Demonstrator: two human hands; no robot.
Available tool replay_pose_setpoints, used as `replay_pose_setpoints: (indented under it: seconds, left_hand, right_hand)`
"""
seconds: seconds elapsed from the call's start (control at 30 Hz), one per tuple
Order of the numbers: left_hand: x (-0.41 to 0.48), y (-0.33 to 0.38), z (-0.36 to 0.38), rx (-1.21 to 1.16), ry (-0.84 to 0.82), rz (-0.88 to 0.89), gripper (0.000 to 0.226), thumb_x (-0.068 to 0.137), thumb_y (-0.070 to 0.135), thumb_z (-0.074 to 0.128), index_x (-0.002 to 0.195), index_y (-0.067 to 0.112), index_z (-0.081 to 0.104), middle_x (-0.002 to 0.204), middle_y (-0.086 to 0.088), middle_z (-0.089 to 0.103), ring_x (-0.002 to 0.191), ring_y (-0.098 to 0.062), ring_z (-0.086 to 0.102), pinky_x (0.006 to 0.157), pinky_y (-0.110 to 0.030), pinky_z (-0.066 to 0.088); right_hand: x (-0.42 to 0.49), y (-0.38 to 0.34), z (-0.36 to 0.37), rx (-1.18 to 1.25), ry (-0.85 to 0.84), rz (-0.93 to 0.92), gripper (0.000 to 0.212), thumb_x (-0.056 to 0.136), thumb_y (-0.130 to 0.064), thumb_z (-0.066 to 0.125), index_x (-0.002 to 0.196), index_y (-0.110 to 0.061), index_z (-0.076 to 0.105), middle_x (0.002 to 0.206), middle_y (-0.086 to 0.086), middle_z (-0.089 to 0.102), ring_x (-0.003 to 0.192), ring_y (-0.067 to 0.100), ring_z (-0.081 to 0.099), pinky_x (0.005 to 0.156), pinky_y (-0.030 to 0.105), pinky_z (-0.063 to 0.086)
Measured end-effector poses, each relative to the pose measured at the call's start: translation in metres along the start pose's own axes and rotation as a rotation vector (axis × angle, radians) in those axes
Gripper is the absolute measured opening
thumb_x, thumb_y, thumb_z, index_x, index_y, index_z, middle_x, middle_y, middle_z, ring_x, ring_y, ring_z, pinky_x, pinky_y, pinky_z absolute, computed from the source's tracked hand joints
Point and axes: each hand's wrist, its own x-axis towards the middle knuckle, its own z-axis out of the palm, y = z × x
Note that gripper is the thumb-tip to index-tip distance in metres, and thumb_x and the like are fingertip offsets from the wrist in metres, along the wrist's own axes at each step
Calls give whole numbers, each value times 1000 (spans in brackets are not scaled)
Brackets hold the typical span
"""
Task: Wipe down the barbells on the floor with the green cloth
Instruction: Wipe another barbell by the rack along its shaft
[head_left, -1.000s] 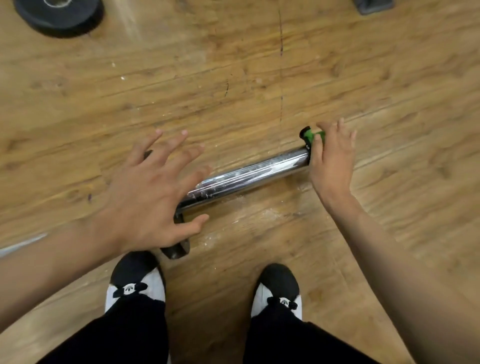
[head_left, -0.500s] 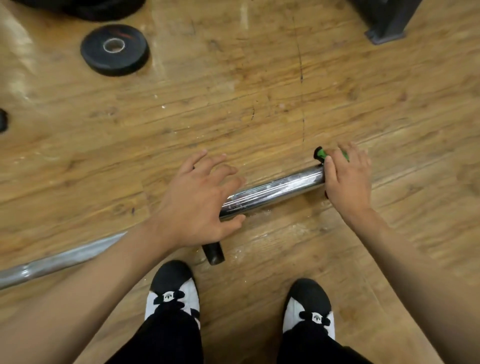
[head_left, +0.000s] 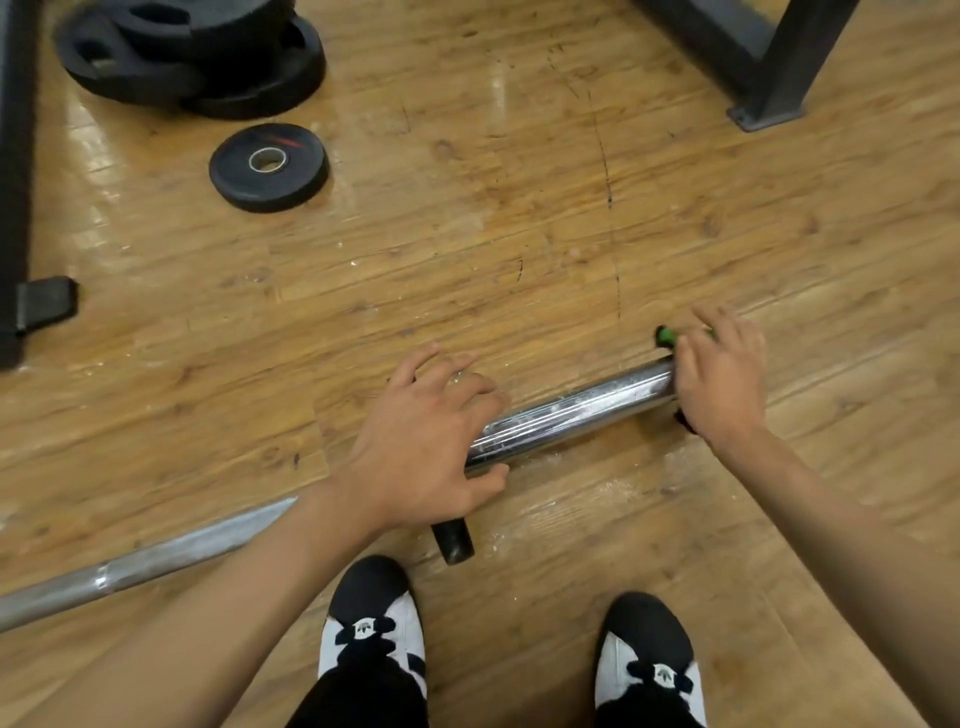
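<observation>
A steel barbell lies slantwise on the wooden floor, its thick shiny sleeve (head_left: 571, 415) between my hands and its thin shaft (head_left: 156, 561) running off to the lower left. My left hand (head_left: 421, 452) lies over the inner end of the sleeve, fingers curled over the top and thumb on the near side. A short black stub (head_left: 452, 540) sticks out below that hand. My right hand (head_left: 722, 384) covers the sleeve's outer end and holds the green cloth (head_left: 666, 335) around it. Only a small green and black corner of the cloth shows.
A small black weight plate (head_left: 267, 166) lies flat at the upper left, with a stack of bigger plates (head_left: 192, 52) behind it. A dark rack foot (head_left: 769, 78) stands at the upper right and a black post (head_left: 15, 182) along the left edge. My two shoes (head_left: 371, 623) are just below the bar.
My left hand came down from hovering with spread fingers and closed over the sleeve. My right hand stayed at the sleeve's end with the cloth. The view rose, showing more floor and plates.
</observation>
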Motion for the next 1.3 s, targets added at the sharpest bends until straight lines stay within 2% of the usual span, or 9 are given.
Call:
replay_pose_setpoints:
  seconds: [0.1,0.33,0.43,0.57,0.63,0.73,0.9,1.17,1.3]
  left_hand:
    - [1,1,-1,12,-33,2,67,81,67,49,127,23,72,129,3,71,141,-29,52,123,-54,24]
    - [-3,-1,-2,29,-35,21,66,83,67,48,125,22,73,126,2,72,140,-30,53,122,-52,21]
    - [-2,0,-1,29,-40,5,66,83,67,49,125,23,73,126,3,72,139,-30,54,122,-54,24]
    - [1,3,-1,31,-40,-11,66,81,67,50,125,24,73,124,4,72,136,-30,56,121,-52,22]
    - [1,3,-1,43,-43,-12,68,81,68,49,125,23,74,125,3,73,137,-30,56,121,-52,21]
    - [2,3,-3,86,-99,-40,74,82,73,45,130,24,71,132,-1,70,140,-30,52,122,-53,19]
    - [4,6,-5,112,-151,-99,81,84,79,37,138,26,66,144,-5,63,148,-34,43,124,-61,22]
    - [4,12,-4,133,-144,-79,77,82,79,45,129,25,72,138,-5,68,143,-35,50,121,-60,24]
    - [2,15,-6,124,-138,-74,78,83,79,44,133,25,71,141,-5,66,144,-34,49,121,-59,22]
  right_hand:
    - [-5,-14,0,18,23,75,47,101,-27,36,111,0,74,119,20,71,124,40,57,115,56,34]
    - [-29,-36,-2,19,-189,-422,51,111,-36,29,134,-8,64,131,10,66,133,30,56,124,48,24]
    - [-5,10,-8,-11,-162,-194,61,110,-44,22,127,-5,66,130,16,67,132,35,54,122,52,26]
    - [-8,2,-5,21,-14,107,49,103,-29,33,123,-1,68,130,20,67,139,38,49,125,49,21]
    - [-20,-31,1,53,-5,73,48,103,-28,33,118,-2,70,122,20,70,132,36,55,121,52,30]
    - [-40,-75,8,109,-72,-58,47,105,-28,31,122,-9,70,121,8,71,129,28,57,125,48,24]
    - [-33,-46,1,49,-180,-306,45,109,-33,33,134,-13,65,133,6,65,131,27,55,122,47,30]
    - [-13,-14,1,59,-1,163,47,103,-29,33,123,-6,68,133,16,66,142,33,45,128,44,14]
    - [-46,-70,11,98,-20,-69,43,104,-27,35,125,-8,69,127,11,68,132,31,53,123,48,24]
